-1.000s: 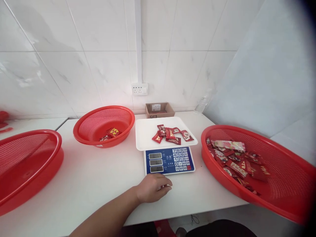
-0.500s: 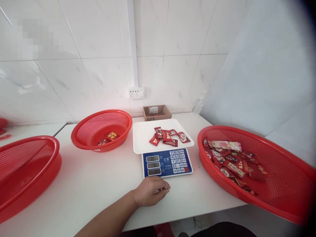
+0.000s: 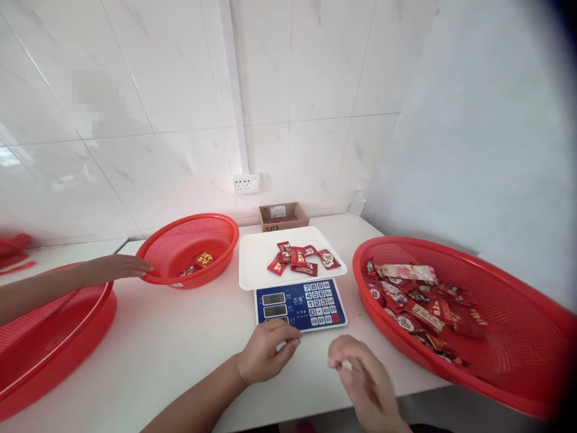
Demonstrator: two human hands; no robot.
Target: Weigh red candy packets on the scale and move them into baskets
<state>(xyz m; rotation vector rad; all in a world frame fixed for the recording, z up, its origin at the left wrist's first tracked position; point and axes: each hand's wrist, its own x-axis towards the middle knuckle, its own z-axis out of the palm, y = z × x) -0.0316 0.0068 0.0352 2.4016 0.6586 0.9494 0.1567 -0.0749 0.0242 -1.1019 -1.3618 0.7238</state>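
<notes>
My left hand (image 3: 270,352) is in front of the digital scale (image 3: 300,307), its curled fingertips meeting the thumb. Bare tabletop shows through the gap, and nothing is visible in its grasp. To the right, my right hand (image 3: 365,379) is lifted over the table's front, fingers bent and blurred by motion; I cannot make out anything in it. The scale's white tray (image 3: 256,258) bears several small red candy packets (image 3: 300,257). Its display is partly covered by my left hand. Beside my right hand stands a large red basket (image 3: 518,313) with many wrapped packets (image 3: 424,307).
Another person's hand (image 3: 126,266) reaches in from the left, near the rim of a red basket (image 3: 189,231) containing a few packets. A second red basket (image 3: 76,349) is below that arm. A cardboard box (image 3: 283,224) stands behind the scale, below a wall socket (image 3: 247,183).
My right hand has come into view at the lower right. Another person's arm has entered from the left. My left hand stays by the scale, and the camera view has shifted slightly.
</notes>
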